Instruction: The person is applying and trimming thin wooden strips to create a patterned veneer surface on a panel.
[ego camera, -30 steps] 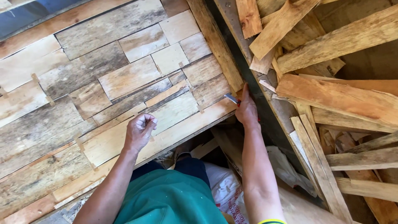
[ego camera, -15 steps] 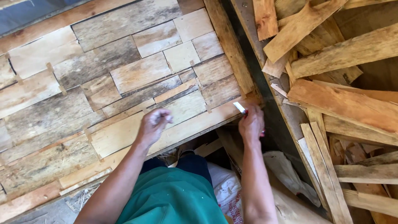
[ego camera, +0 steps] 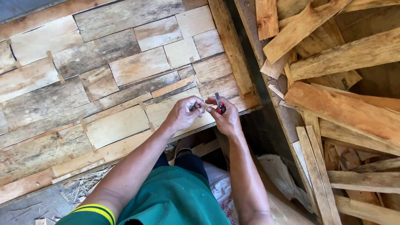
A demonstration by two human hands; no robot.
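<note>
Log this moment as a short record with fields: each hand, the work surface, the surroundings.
left hand: left hand pinches a small item, too small to identify
right hand: right hand grips a small red-and-black tool, blade end up
surface: patchwork panel of wood pieces, under both hands
surroundings: pile of loose planks to the right; white sack below

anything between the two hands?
Head view: a small, thin pale piece, kind unclear, bridges the left hand and right hand, which also holds a red-and-black tool.
</note>
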